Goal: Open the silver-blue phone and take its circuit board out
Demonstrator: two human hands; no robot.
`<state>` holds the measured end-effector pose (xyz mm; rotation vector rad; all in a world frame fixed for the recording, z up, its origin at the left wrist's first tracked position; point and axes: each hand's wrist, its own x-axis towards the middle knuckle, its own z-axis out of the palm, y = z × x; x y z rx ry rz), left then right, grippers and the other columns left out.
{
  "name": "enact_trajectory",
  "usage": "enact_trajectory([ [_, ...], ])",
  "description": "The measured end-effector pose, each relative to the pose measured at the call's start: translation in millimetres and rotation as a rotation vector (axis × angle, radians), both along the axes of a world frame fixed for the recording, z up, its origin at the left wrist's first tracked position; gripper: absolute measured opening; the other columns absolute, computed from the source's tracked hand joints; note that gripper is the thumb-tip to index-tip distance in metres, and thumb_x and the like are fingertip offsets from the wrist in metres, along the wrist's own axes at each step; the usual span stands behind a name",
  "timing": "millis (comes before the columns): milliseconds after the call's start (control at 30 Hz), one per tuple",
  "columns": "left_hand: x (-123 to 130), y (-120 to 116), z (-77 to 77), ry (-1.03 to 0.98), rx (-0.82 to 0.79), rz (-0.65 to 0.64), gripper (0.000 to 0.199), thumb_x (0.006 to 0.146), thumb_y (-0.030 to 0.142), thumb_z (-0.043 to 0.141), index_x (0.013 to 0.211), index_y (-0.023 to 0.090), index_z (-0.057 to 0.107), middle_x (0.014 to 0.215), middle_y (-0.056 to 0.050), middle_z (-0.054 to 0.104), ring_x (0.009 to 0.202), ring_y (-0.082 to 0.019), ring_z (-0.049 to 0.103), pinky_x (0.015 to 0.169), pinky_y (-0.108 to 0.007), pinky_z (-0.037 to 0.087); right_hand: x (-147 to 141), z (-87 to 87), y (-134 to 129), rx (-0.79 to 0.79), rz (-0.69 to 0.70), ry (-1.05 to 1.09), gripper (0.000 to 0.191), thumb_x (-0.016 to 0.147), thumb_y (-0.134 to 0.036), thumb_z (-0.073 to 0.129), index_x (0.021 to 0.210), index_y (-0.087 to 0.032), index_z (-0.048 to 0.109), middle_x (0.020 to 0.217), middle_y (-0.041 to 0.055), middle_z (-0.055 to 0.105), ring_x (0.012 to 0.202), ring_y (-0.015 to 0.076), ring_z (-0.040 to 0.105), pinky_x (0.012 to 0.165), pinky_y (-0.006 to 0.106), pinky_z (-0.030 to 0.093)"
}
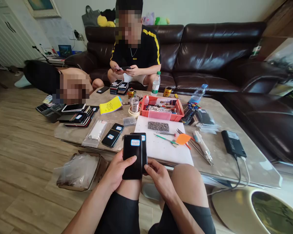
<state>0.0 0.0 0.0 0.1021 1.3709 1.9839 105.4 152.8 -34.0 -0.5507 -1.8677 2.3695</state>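
**Desk:** While the low table (224, 162) filled most of the frame, what sat on it, largest first?

**Photographer:** A white work mat (161, 149) lay just past the wearer's knees, with a red parts tray (161, 112) at its far edge. Stacks of phones (75, 117) were spread to the left, near a yellow booklet (110, 105). A black power adapter (233, 143) sat to the right, its cable running off the near edge. Smaller still were tweezers (200, 152), an orange pry pick (183, 139) and a patch of tiny screws (158, 126) on the mat.

**Desk:** And the hands?

**Photographer:** The left hand (117, 172) was curled around a black smartphone (132, 156), thumb pressed on its lower glass, held upright over the lap at the table's near edge. The right hand (158, 177) pinched a second phone (144, 151) tucked directly behind the first, fingers closed at its bottom corner.

**Desk:** How would the phone handle?

**Photographer:** It looked stiff, light and glossy, so likely slippery and easily cracked. The long side edges seemed the safest grip, away from the glass and the white label near the top.

**Desk:** Anything in the way?

**Photographer:** Loose tools and screws crowded the mat, and two more phones (113, 135) lay just left of it. A person on the brown sofa (222, 48) held another phone (125, 68), well apart.
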Motion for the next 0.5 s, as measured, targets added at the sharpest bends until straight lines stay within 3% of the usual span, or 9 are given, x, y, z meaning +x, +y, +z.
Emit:
enact_trajectory([
  [500, -0.1, -0.4, -1.7, 0.0, -0.007, -0.005, 0.052, 0.076, 0.034, 0.093, 0.121, 0.018, 0.073, 0.112, -0.009, 0.08, 0.099, -0.025, 0.074, 0.094, -0.038, 0.056, 0.3, -2.9, -0.7, -0.007, -0.003, 0.001, 0.038, 0.086, -0.055, 0.076, 0.098, -0.019, 0.074, 0.09, 0.0043, 0.076, 0.088, 0.0227, 0.07, 0.083, 0.035, 0.056],
])
